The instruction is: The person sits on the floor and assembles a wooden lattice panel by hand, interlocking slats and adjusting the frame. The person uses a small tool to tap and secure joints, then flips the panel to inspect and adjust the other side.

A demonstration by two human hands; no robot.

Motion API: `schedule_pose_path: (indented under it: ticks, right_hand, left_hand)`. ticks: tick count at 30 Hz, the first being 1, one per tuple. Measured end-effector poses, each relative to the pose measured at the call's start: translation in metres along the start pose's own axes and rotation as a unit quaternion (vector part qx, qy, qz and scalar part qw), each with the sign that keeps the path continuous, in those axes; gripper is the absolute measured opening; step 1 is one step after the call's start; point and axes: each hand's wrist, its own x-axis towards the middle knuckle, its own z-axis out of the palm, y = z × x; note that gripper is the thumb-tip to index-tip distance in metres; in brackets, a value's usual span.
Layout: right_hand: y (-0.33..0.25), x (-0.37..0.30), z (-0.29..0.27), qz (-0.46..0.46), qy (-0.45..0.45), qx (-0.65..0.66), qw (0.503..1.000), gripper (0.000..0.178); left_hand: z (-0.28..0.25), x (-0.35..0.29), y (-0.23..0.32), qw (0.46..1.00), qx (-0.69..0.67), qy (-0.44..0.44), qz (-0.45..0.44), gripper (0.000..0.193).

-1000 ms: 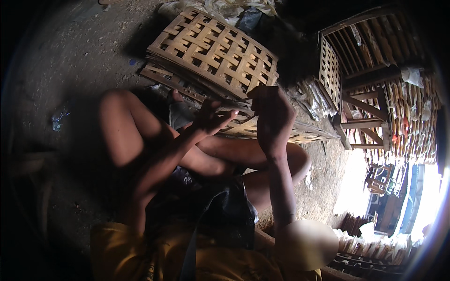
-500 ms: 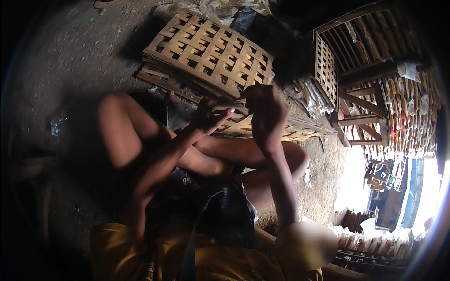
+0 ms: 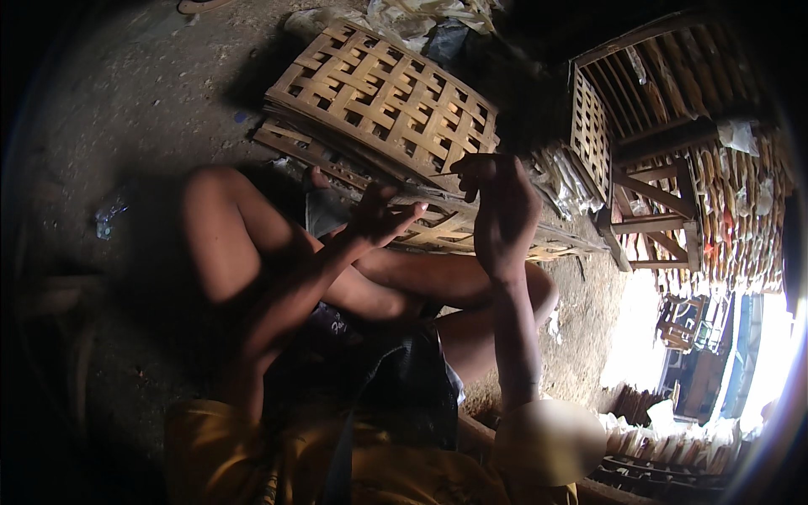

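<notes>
A woven bamboo panel (image 3: 539, 240) stands tilted in front of my crossed legs, partly hidden by my arms. My left hand (image 3: 380, 220) is at its upper edge, fingers bent over the rim and one digit pointing right. To the right of it, my right hand (image 3: 503, 202) is raised just above the same edge with its fingers pinched together. A thin dark sliver seems to stick out leftward from that pinch, too small to name. Right behind both hands lies a stack of woven bamboo panels (image 3: 391, 93), the top one lit.
Clear plastic wrapping (image 3: 421, 21) lies behind the stack. At the right stand a wooden frame (image 3: 652, 210) and rows of hanging sheets (image 3: 741, 202). A crumpled plastic piece (image 3: 108, 220) is on the dirt floor (image 3: 151, 101) at left.
My right hand has moved right, away from my left hand, and the gap between them has widened. The left hand keeps its place at the panel edge. The view has shifted slightly.
</notes>
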Motion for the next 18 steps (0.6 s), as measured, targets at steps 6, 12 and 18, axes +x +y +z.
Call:
schedule_pose_path:
  ticks: [6, 12, 18]
  right_hand:
    - [0.011, -0.006, 0.008, -0.033, -0.022, 0.022, 0.999, 0.010]
    - [0.010, -0.003, 0.001, -0.012, -0.034, 0.021, 0.999, 0.015]
    - [0.021, -0.010, 0.005, -0.034, -0.027, 0.010, 0.999, 0.015]
  left_hand:
    - [0.001, 0.004, 0.008, 0.997, -0.058, -0.023, -0.044, 0.037]
    - [0.000, 0.003, 0.003, 0.999, -0.014, -0.017, 0.034, 0.035]
    - [-0.001, 0.007, 0.008, 0.996, 0.014, -0.031, 0.077, 0.034]
